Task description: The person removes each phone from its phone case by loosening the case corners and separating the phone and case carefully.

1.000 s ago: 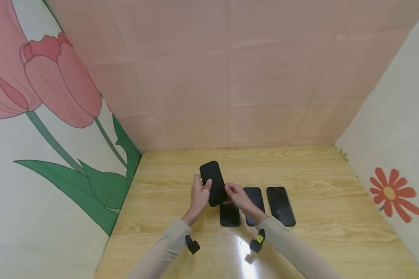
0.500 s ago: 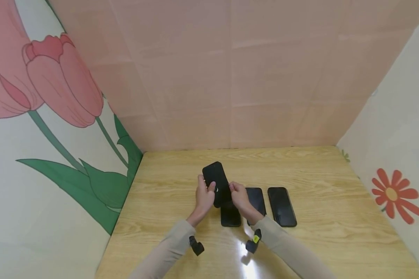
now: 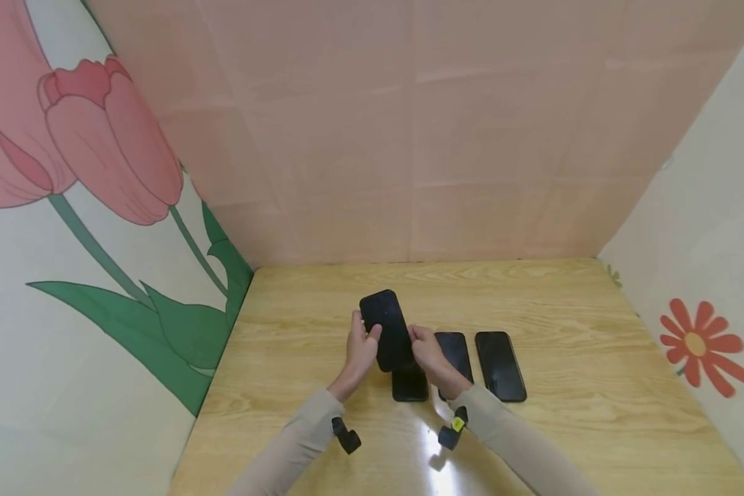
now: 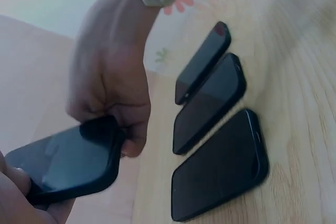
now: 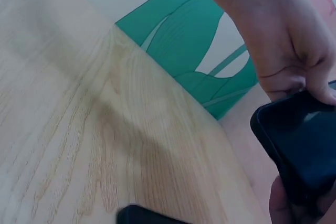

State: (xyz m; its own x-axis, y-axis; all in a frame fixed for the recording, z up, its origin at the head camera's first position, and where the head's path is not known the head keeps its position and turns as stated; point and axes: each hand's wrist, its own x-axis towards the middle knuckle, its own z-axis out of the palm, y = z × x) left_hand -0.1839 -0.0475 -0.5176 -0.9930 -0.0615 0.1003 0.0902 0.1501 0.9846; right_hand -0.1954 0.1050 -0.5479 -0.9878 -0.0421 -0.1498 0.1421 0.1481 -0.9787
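The left hand [image 3: 361,351] and right hand [image 3: 426,351] gripped one phone [image 3: 389,334]. From it, three other phones [image 3: 501,366] lay between three and six o'clock.

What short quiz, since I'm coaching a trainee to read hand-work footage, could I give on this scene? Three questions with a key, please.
1. How many phones lie on the table?

2. True or false: the left hand and the right hand both touch the raised phone.

3. In the head view, which phone in the row does the raised phone partly overlap?
A) the leftmost phone
B) the middle one
C) the rightmost one

Key: 1. Three. 2. True. 3. A.
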